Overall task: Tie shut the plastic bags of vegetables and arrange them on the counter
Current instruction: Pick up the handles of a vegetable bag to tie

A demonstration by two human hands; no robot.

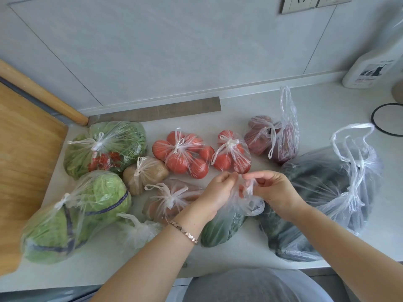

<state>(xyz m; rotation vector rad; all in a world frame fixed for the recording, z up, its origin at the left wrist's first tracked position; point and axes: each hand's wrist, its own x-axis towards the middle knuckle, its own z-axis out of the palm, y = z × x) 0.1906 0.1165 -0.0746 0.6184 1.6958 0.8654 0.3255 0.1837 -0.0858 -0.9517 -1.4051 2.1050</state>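
My left hand (214,190) and my right hand (271,189) pinch the handles of a clear bag holding a green cucumber (220,228) near the counter's front edge. Knotted bags lie around it: leafy greens with red chillies (109,147), cabbages (72,216), potatoes (145,173), two bags of tomatoes (183,153) (232,152), a brownish bag (172,198) and a small pale bag (139,231). A bag of reddish vegetables (274,138) and a big bag of dark vegetables (327,197) stand with handles loose.
A wooden cutting board (24,162) covers the counter's left side, with a rolling pin (41,94) behind it. A white bottle (370,68) and a black ring (387,119) sit at the back right. The light counter (239,101) meets the wall behind.
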